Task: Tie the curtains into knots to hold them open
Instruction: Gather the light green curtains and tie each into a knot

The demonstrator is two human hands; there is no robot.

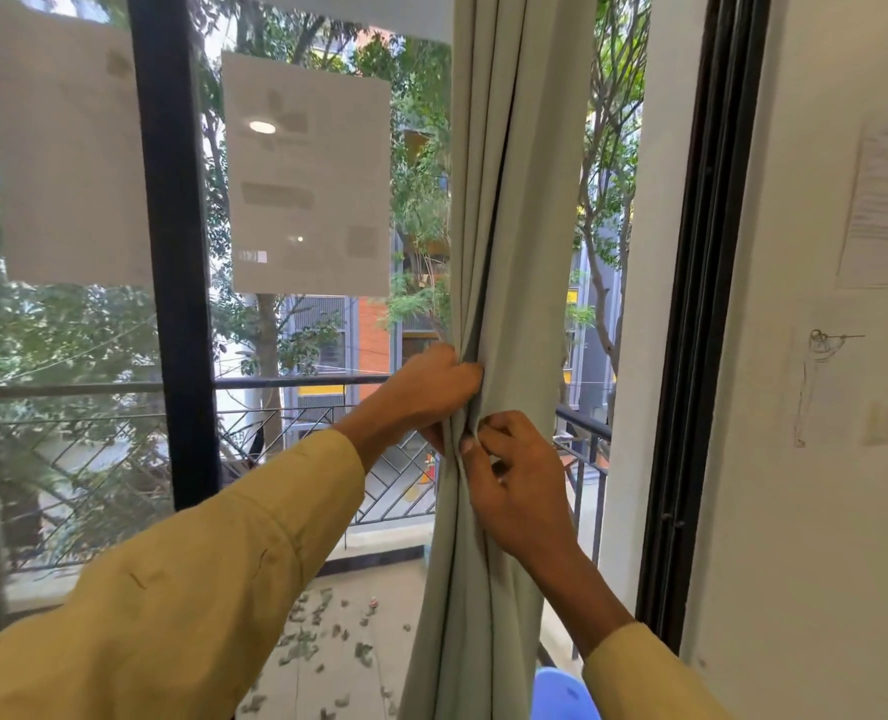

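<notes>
A pale grey-green curtain (514, 210) is hanging in gathered vertical folds in front of a large window, right of centre, running from the top edge down past the bottom edge. It is hanging straight, with no knot visible in it.

Both hands are reaching in from the lower edge, each in a mustard-yellow sleeve (213, 579). The left hand (428, 389) is gripping the curtain's left edge at about mid-height, its fingers curling round a bunch of folds. The right hand (517, 485) is sitting just below and to the right of it, almost touching it. Its fingers are curling in and pinching a fold of the same curtain between thumb and fingertips, with the back of the hand facing the camera.

Left of the curtain, a thick black window frame post (174, 252) is standing upright. Two white paper sheets are sticking to the glass, one (306, 174) just right of the post and one (67, 153) left of it. Through the glass, a black balcony railing (285, 381), green trees and buildings are showing, and dry leaves (322, 626) are lying scattered on the balcony floor.

On the right, a white wall (821, 459) is carrying a printed paper notice (883, 200) and a faint pencil drawing (821, 387). A blue object (564, 693) is peeking in at the bottom, just right of the curtain.
</notes>
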